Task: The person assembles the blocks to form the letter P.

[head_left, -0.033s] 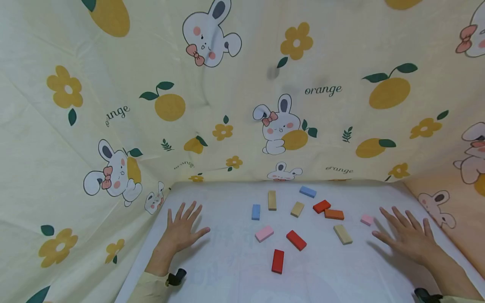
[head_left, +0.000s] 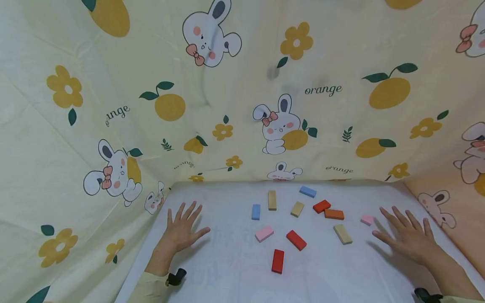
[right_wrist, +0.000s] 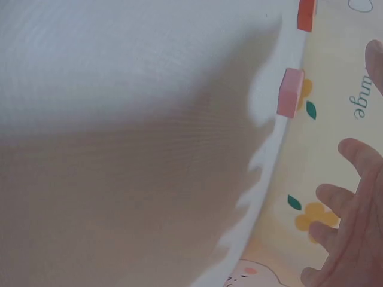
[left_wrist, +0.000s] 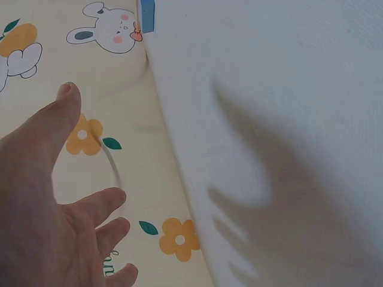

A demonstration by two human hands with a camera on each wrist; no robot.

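My left hand (head_left: 182,232) hovers over the left side of the white table, fingers spread and holding nothing. On the right side, my right hand (head_left: 411,240) is likewise spread and bare. Closest to its fingertips lies a small pink block (head_left: 367,219), also seen in the right wrist view as a pink block (right_wrist: 290,92) near the table's edge. The block nearest my left hand is a blue one (head_left: 256,212). Between the hands lie a pink block (head_left: 264,234), red blocks (head_left: 296,240), an orange block (head_left: 334,214) and tan blocks (head_left: 342,234).
A second blue block (head_left: 307,192) lies at the back of the white table (head_left: 227,261). One red block (head_left: 321,206) sits right at the orange one's corner. A cream cloth (head_left: 242,80) printed with rabbits and oranges hangs behind and at both sides.
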